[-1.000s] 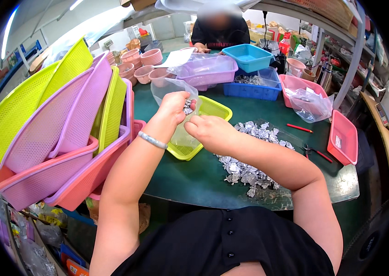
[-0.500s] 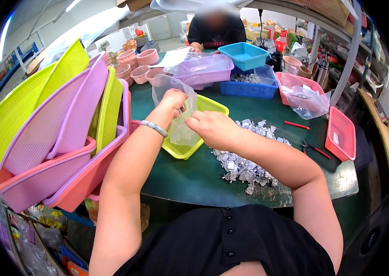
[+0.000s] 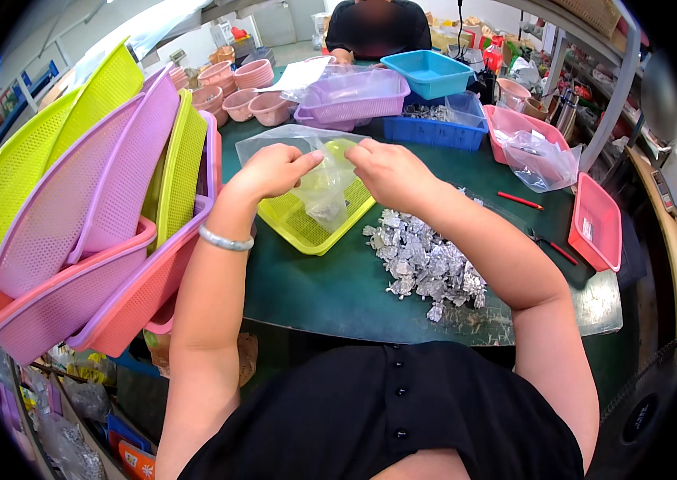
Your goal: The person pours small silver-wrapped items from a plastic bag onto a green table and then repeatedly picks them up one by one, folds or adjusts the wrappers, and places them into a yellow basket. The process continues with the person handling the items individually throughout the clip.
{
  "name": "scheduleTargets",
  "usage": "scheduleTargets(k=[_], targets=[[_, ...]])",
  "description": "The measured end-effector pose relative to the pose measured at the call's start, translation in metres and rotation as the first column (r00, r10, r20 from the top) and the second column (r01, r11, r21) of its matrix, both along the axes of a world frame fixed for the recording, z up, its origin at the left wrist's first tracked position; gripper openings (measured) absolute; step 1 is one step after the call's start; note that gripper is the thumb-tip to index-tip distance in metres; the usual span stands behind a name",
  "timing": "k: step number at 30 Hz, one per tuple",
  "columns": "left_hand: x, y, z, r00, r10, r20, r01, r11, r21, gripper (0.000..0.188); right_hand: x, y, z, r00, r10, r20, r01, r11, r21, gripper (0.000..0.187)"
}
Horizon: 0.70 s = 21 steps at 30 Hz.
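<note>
My left hand (image 3: 272, 170) and my right hand (image 3: 389, 173) each pinch the top edge of a clear plastic bag (image 3: 324, 184), holding it up between them. A few small silvery pieces sit in the bag's bottom. The bag hangs over a yellow-green mesh tray (image 3: 304, 226) on the green table (image 3: 330, 284). A heap of small silver metal parts (image 3: 424, 262) lies on the table just right of the tray, under my right forearm. A silver bangle is on my left wrist.
Stacked pink, purple and yellow mesh baskets (image 3: 90, 216) lean at the left. Purple (image 3: 354, 96) and blue (image 3: 430, 72) baskets, pink bowls (image 3: 238, 92) and pink trays (image 3: 594, 220) stand farther back and right. Another person (image 3: 378, 28) sits across the table. Red pens (image 3: 521, 201) lie at right.
My hands have drawn apart and spread the bag's mouth wider. The view has shifted slightly, so the tray and heap sit lower in the picture.
</note>
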<state>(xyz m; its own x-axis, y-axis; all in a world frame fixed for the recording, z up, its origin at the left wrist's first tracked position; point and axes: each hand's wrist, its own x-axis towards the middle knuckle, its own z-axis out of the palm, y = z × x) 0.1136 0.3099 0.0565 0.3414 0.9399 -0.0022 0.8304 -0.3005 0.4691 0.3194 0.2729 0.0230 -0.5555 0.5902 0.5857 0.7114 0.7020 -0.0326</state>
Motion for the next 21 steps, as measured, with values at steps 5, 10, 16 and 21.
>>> scheduleTargets(k=[5,10,16,21], targets=[[-0.014,-0.018,-0.002,0.983,-0.174,-0.055,0.181,0.968,0.175,0.028,-0.002,0.013,0.004,0.997,0.011,-0.071,-0.009,1.000,0.026,0.019],[-0.021,-0.005,0.009,0.989,-0.030,-0.146,0.077,0.941,0.329,0.018,-0.006,0.027,0.021,0.991,0.036,-0.132,-0.021,0.993,0.113,0.021],[0.000,-0.001,0.040,0.992,0.081,-0.099,-0.013,0.835,0.550,0.017,-0.002,0.061,0.046,0.958,0.141,-0.250,-0.053,0.943,0.327,0.014],[0.007,0.010,0.044,0.996,0.074,-0.053,-0.020,0.748,0.664,0.016,0.004,0.070,0.059,0.955,0.142,-0.259,-0.055,0.946,0.319,0.011]])
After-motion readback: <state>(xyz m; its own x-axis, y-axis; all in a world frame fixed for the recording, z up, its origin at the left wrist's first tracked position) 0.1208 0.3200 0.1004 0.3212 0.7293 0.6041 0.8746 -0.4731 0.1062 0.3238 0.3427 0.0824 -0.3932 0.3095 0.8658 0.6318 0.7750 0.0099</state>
